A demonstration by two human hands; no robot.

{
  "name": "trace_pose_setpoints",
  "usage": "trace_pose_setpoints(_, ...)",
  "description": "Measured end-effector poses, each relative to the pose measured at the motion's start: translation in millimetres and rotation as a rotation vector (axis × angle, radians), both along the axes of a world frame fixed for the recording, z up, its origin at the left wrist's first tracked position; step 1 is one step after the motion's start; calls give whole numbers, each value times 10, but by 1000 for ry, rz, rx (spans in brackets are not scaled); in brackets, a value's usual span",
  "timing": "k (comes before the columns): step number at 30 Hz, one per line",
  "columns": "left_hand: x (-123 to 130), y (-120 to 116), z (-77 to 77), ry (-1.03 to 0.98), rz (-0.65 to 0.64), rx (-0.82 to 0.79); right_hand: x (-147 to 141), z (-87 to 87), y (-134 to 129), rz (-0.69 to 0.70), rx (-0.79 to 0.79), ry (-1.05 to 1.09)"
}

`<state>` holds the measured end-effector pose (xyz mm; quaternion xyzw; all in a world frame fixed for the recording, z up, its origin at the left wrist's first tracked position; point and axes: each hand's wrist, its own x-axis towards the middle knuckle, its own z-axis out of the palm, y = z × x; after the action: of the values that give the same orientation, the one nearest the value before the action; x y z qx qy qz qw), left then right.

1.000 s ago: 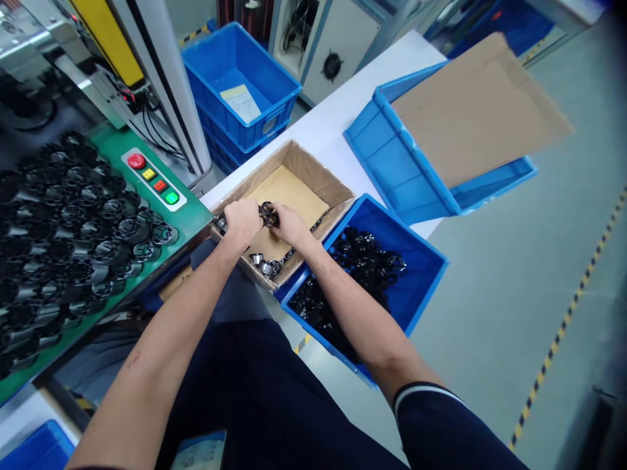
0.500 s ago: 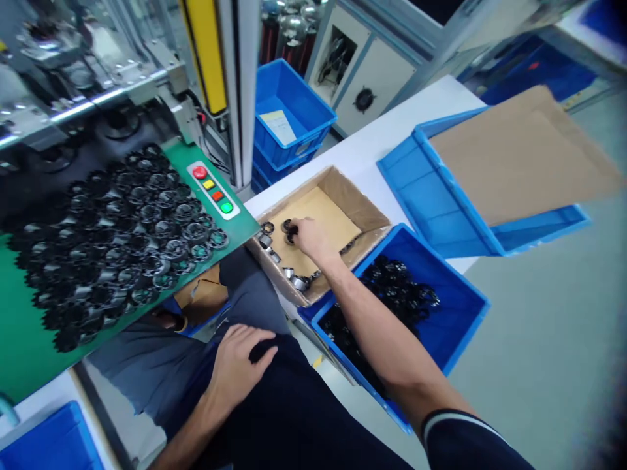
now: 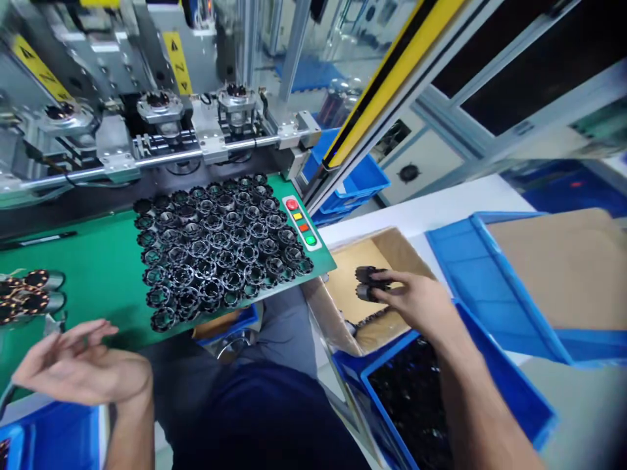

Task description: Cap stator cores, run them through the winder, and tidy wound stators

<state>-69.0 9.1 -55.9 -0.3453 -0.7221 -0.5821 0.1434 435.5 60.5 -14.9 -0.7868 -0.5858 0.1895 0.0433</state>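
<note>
My right hand (image 3: 416, 297) is closed on two dark ring-shaped parts (image 3: 368, 283), one beside the other, above the cardboard box (image 3: 321, 307). My left hand (image 3: 78, 365) is raised at the front left edge of the green work surface (image 3: 98, 251), fingers apart and holding nothing. Near it at the far left lie several parts with copper windings (image 3: 36, 290). Many black toothed rings (image 3: 220, 258) stand packed together in rows on the green surface, between my two hands.
A button panel (image 3: 300, 222) is at the green surface's right corner. Behind stands a machine with metal fixtures (image 3: 169, 114). A blue bin (image 3: 529, 408) of black parts is under my right forearm. Another blue bin with cardboard (image 3: 563, 267) lies at right.
My view has swung left. My right hand has lifted out of the box with two rings in it. My left hand has gone from my lap to the left side of the green surface.
</note>
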Motion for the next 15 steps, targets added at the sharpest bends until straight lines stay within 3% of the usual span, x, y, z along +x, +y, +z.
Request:
trace_pose_setpoints(4,-11,96,-47,-55,12,-41,-516,769,-66,87,130,146)
trace_pose_setpoints(8,-102,32,-194,-92,-61,76,-1388,1295,279,283,278,159)
trace_pose_setpoints(11,-167,21,-284,-98,-152,177,-1947,1387,703,420,263,162)
trace_pose_setpoints(15,-191,75,-370,21,-245,344,-2332,1210,1237,534,256,112)
